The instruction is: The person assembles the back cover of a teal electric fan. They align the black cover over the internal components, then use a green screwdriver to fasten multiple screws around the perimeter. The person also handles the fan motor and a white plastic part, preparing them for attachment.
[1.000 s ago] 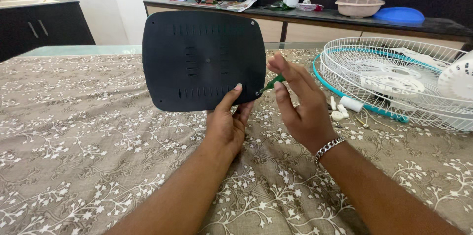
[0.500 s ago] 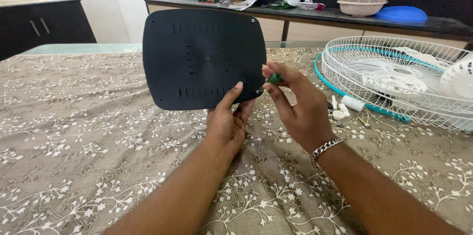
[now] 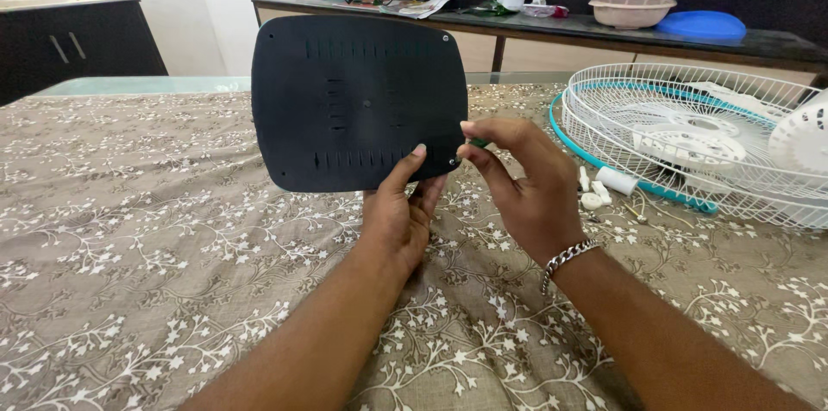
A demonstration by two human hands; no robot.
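Both hands are up over the desk (image 3: 172,247): left hand (image 3: 399,217) pinches the bottom edge of the black panel (image 3: 360,100), holding it upright. Right hand (image 3: 526,182) is closed around a small green screwdriver (image 3: 477,144), its long axis pointing left into the panel's lower-right corner, just beside the left thumb.
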